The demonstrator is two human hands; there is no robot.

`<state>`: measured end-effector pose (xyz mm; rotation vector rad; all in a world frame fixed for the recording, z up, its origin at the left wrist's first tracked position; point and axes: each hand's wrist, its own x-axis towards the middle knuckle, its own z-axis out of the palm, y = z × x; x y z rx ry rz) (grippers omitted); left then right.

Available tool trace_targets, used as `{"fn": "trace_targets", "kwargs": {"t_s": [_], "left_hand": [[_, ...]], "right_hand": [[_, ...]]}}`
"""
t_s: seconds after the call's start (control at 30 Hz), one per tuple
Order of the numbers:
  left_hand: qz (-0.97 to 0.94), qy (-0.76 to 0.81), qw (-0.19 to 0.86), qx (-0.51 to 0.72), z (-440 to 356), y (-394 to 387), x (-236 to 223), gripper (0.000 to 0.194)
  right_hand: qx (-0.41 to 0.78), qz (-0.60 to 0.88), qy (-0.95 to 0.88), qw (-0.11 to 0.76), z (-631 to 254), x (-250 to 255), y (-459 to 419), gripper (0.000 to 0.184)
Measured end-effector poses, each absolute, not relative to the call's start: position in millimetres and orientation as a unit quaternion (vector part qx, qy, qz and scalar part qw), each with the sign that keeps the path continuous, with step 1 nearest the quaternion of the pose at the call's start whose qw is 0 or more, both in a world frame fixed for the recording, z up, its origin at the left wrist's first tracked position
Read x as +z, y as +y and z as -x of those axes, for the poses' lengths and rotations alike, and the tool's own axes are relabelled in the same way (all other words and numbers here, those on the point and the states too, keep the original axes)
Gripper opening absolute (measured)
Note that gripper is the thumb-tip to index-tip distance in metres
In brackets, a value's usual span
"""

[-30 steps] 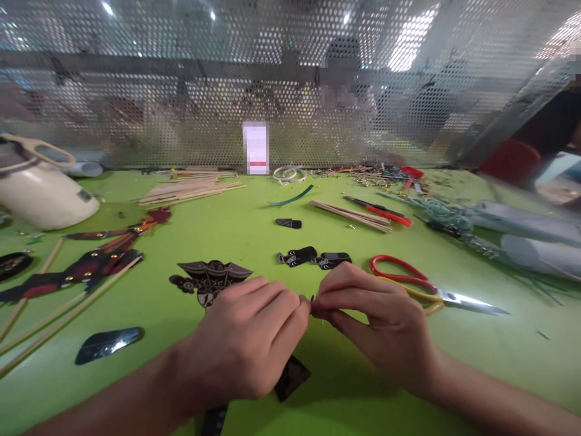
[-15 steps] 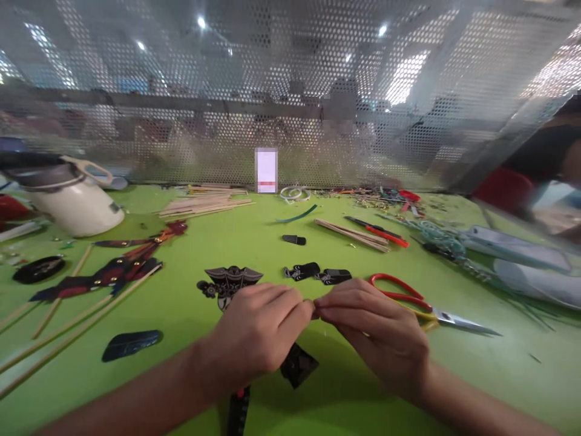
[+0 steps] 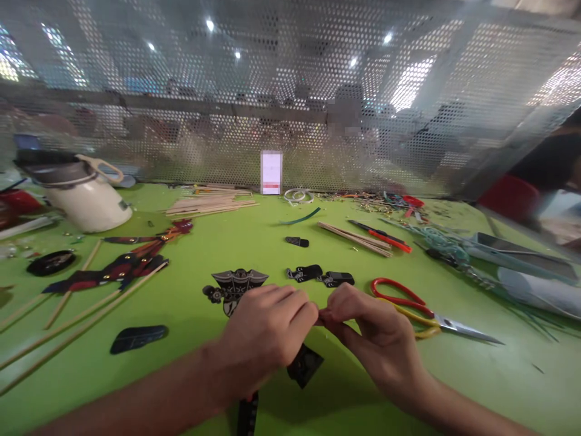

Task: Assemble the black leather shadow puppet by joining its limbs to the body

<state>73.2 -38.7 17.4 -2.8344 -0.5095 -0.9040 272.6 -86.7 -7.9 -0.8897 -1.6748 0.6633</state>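
My left hand [image 3: 272, 324] is closed, its fingertips meeting those of my right hand [image 3: 376, 324] in a pinch. A small reddish-brown bit shows between them, too hidden to name. Round my left hand show parts of a black cut-out figure [image 3: 238, 283] with pale line patterns: a wide crown-like top beyond the knuckles, a dark flap [image 3: 305, 366] below the fingers and a strip [image 3: 247, 415] under the wrist. Just beyond the hands lie two small black cut-out pieces [image 3: 304, 273] [image 3: 336, 278]. Scissors [image 3: 436, 318] with red and yellow handles rest right of my right hand.
On the green table [image 3: 218, 242], a jointed dark puppet [image 3: 118, 270] with sticks lies left, near a black oval piece [image 3: 138, 338] and a cream jug [image 3: 86, 203]. Thin sticks [image 3: 213, 203], a red-handled cutter [image 3: 381, 235] and a phone [image 3: 271, 172] are farther back, before a perforated screen.
My right hand's fingers have shifted and bent, with the index knuckle raised and a little more of the small bit showing. The whole view has moved slightly; the table things lie as before.
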Motion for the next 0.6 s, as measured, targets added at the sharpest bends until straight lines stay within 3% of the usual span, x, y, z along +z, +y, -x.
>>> {"fn": "trace_targets", "kwargs": {"t_s": [0.1, 0.2, 0.43, 0.53, 0.6], "left_hand": [[0.952, -0.175, 0.047, -0.248, -70.0, -28.4, 14.6, 0.021], [0.959, -0.165, -0.032, -0.228, -65.3, -14.3, 12.6, 0.019], [0.877, -0.198, -0.285, -0.334, -59.4, -0.4, 27.5, 0.012], [0.848, -0.218, -0.39, -0.285, -54.4, 2.5, 41.4, 0.015], [0.864, -0.229, -0.375, -0.247, -46.5, 0.2, 46.8, 0.016]], "right_hand": [[0.311, 0.417, -0.715, 0.467, -273.9, -11.1, -86.3, 0.013], [0.381, 0.463, -0.681, 0.421, -272.4, -10.9, -84.3, 0.021], [0.49, 0.548, -0.551, 0.396, -272.4, -8.8, -71.3, 0.014], [0.539, 0.561, -0.491, 0.392, -270.3, -12.3, -68.5, 0.017], [0.538, 0.57, -0.485, 0.389, -267.7, -12.4, -69.5, 0.017]]}}
